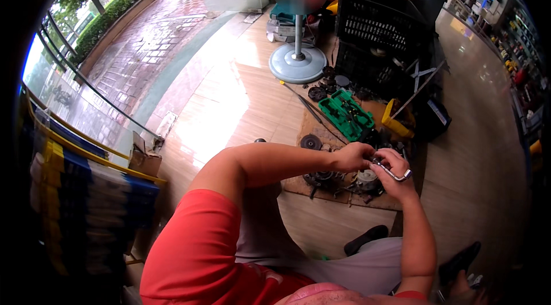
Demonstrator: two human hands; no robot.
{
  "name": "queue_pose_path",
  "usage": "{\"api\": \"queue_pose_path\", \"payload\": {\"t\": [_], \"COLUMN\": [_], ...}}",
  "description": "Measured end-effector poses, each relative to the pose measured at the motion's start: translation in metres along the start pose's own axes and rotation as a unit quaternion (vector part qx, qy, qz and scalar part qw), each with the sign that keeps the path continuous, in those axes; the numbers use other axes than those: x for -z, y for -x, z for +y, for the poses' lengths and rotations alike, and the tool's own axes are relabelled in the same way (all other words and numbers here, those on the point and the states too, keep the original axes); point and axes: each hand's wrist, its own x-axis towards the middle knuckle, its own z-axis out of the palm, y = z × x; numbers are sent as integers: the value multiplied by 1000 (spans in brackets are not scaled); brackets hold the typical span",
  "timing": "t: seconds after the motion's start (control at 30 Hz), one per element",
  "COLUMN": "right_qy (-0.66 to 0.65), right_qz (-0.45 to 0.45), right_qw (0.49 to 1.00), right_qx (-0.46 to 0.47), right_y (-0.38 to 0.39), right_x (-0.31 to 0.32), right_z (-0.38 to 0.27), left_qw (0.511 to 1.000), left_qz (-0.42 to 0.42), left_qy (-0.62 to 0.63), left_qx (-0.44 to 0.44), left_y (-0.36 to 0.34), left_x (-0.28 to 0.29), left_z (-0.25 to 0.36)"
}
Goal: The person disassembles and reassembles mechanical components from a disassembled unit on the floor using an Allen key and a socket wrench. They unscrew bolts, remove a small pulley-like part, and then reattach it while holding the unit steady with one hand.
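A silver L-shaped socket wrench [397, 177] lies across my right hand [395, 162], whose fingers are curled round it. Its bent end sticks out on the right. My left hand [351, 158] meets the right one with its fingertips pinched together near the other end of the wrench; what they grip is hidden. Below both hands, a round silver machine part [367, 179] and dark greasy parts [322, 176] rest on a cardboard sheet [298, 185]. A dark pulley-like disc [310, 142] sits left of them.
Beyond my hands lie an open green tool case [346, 114] and a yellow tool case [398, 119]. Farther back stand black crates [376, 23] and a fan's round grey base [298, 64]. A shelf of packaged goods [94, 190] is at left; a person's shoe [462, 259] shows at right.
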Motion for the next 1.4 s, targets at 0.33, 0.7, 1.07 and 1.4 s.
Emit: {"api": "queue_pose_path", "payload": {"t": [0.33,0.7,1.07,1.4], "right_qy": [-30,-45,116,188], "right_qz": [-12,188,-14,-70], "right_qw": [999,863,968,965], "right_qx": [-1,-468,-221,-171], "right_y": [-5,72,53,49], "right_x": [-9,167,88,63], "right_z": [16,208,50,31], "left_qw": [991,988,994,991], "left_qz": [-45,-17,-20,-40], "left_qy": [-92,151,95,124], "left_qx": [-85,-1,-59,-40], "left_y": [2,-11,6,-6], "left_x": [10,-6,-1,-26], "left_z": [-2,-11,-3,12]}}
